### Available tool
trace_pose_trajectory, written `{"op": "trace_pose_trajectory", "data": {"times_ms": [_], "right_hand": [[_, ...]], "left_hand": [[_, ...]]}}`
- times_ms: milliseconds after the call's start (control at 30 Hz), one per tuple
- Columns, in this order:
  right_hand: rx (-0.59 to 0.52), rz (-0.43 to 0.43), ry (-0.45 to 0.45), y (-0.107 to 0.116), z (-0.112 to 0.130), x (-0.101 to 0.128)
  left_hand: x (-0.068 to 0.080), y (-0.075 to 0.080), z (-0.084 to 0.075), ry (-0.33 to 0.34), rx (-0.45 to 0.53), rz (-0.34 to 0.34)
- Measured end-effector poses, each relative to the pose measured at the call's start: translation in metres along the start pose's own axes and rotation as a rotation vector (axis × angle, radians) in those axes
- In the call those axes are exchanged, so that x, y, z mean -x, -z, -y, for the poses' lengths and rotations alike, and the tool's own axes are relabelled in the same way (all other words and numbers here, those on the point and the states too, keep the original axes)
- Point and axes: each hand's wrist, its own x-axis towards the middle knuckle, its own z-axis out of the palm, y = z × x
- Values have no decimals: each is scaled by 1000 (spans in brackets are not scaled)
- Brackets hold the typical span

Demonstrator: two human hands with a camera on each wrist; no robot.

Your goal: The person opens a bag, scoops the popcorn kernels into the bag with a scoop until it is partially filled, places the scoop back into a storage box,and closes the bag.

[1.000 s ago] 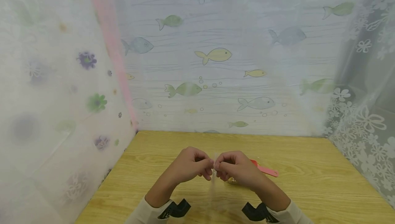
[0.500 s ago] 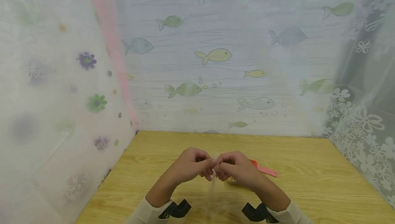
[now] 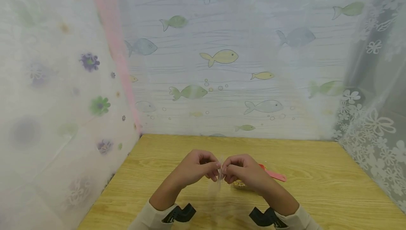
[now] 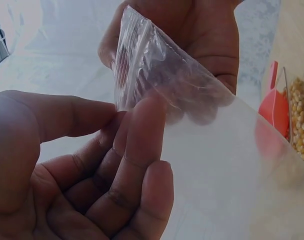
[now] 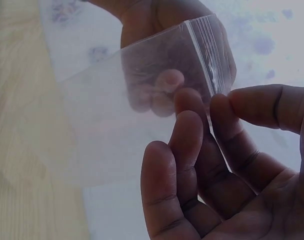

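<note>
My left hand (image 3: 200,168) and right hand (image 3: 242,172) meet over the table (image 3: 165,152), thumb and forefinger of each pinching the zip edge of a clear bag (image 4: 207,150). The bag hangs between them; I cannot tell whether its zip is parted. I take the step in hand to be working that mouth, probably to open it. The next move, as I judge it, calls for separating the two thin layers and drawing them apart evenly, without letting either slip.

Beyond my right hand lie corn kernels (image 4: 303,115), with a red scoop (image 4: 274,112) beside them. The table is pale, wood-grained. A fish-print sheet (image 3: 222,92) hangs behind it, with flower-print sheets (image 3: 47,103) on both sides.
</note>
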Motion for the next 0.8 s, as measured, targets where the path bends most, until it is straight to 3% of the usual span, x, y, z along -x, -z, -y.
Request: {"op": "trace_pose_trajectory", "data": {"times_ms": [267, 467, 800], "right_hand": [[96, -63, -13, -2, 1, 0], [228, -28, -20, -3, -2, -1], [266, -1, -13, -3, -3, -1]], "left_hand": [[1, -2, 0, 43, -42, -63], [1, -4, -2, 80, -71, -58], [3, -4, -1, 91, -92, -35]]}}
